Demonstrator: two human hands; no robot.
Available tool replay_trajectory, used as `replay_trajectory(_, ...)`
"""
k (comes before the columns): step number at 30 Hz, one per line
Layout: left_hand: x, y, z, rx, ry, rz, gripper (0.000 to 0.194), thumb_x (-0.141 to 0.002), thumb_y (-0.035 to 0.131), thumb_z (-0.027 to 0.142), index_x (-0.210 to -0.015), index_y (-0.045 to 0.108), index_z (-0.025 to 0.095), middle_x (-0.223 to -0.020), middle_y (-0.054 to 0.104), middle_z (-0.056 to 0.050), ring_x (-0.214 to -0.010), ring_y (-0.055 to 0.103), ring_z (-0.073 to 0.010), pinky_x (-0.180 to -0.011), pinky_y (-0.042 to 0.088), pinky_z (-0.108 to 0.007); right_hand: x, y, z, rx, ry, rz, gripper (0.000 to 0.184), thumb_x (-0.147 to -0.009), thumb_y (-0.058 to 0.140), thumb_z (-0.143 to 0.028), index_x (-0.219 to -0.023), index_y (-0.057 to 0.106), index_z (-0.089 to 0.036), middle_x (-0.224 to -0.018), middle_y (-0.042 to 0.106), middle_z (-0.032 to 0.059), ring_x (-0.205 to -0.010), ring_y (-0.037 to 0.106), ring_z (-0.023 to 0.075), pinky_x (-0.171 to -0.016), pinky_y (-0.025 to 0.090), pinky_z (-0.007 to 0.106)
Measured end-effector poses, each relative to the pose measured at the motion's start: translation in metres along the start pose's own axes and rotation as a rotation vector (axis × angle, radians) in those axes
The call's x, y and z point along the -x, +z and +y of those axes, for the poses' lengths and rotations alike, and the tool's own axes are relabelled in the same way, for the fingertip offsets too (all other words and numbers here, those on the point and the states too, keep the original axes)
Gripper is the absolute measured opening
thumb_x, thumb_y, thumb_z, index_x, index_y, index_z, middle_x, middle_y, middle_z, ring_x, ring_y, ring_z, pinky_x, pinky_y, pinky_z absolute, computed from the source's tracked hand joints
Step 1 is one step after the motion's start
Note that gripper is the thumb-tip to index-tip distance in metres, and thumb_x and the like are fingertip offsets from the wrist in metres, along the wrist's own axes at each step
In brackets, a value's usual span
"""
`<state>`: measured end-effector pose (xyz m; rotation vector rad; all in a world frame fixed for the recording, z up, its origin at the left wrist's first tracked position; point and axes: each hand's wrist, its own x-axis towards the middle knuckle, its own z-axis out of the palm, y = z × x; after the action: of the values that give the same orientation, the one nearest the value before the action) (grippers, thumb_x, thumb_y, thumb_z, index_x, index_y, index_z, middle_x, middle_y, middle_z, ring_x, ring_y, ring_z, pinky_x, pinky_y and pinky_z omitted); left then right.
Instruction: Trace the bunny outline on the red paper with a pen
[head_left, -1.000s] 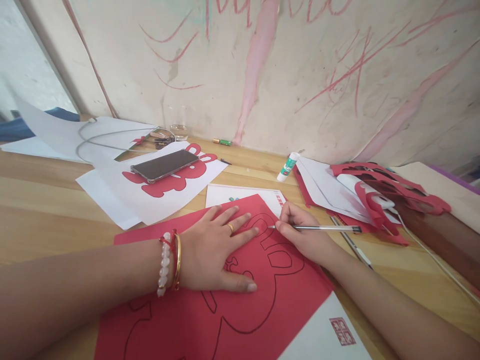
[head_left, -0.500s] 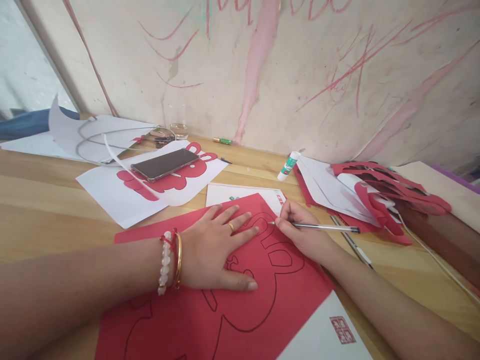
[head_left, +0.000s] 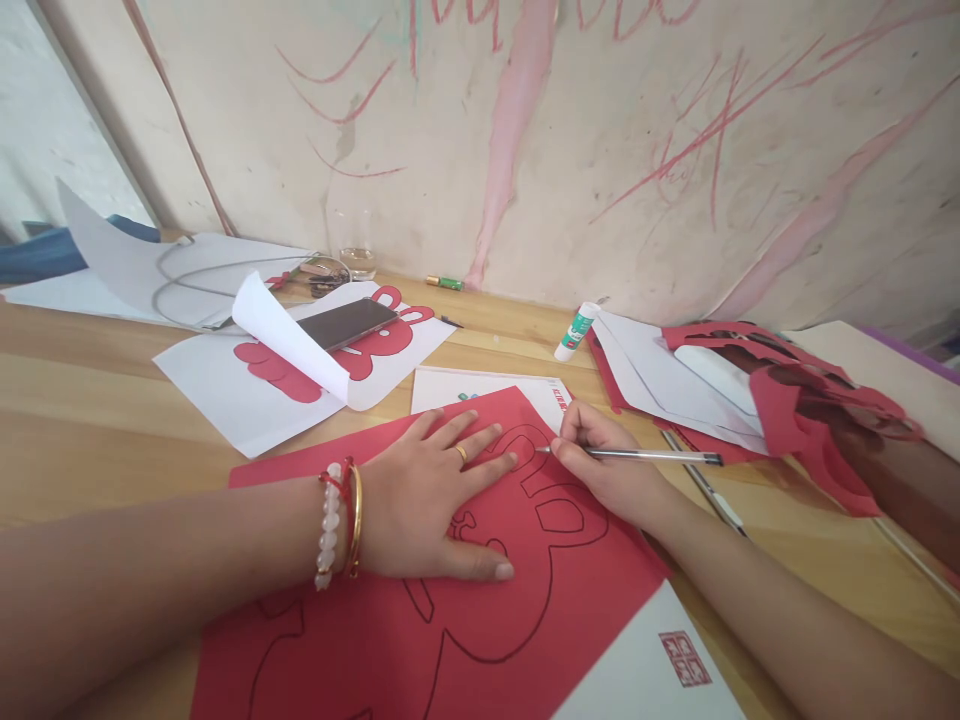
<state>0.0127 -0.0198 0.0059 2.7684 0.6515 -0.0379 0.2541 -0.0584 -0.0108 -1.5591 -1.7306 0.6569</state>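
Note:
My left hand point(head_left: 431, 495) lies flat, fingers spread, across a sheet of red paper point(head_left: 382, 650) and covers part of a rabbit-like outline drawn in black. Between the fingers of my right hand point(head_left: 600, 450) is a slim clear pen point(head_left: 652, 455) with a dark end. Its tip rests at or just above the curve of an ear in the drawing. White printed sheets lie under the red paper; one corner bears a red square stamp point(head_left: 684, 660).
Behind, a phone point(head_left: 349, 322) rests on white paper with a red cut-out rabbit point(head_left: 390, 335). A glue stick point(head_left: 577, 332) stands near the wall. Cut red paper scraps point(head_left: 817, 430) and white sheets point(head_left: 645, 370) pile up at right, by a second pen-like tool point(head_left: 705, 485). A glass point(head_left: 358, 262) stands at the back.
The white paper's edge at back left has curled up over part of the phone. At right the red scraps have shifted rightward and toward me. Both hands stay almost in place.

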Motion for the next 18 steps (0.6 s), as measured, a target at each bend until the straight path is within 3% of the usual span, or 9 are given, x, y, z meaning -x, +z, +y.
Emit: replay_trajectory(18, 0.0015, 0.004, -0.0025, 0.007, 0.012, 0.043, 0.091, -0.079, 0.036, 0.082, -0.15, 0.024, 0.026, -0.156, 0.019, -0.011, -0.143, 0.011, -0.0405, -0.112, 0.01, -0.063, 0.0028, -0.0007, -0.0013, -0.027, 0.037, -0.045, 0.02, -0.082, 0.051, -0.018, -0.068, 0.038, -0.023, -0.062, 0.037, -0.0061, -0.055, 0.033, 0.011, -0.052, 0.028, 0.025)
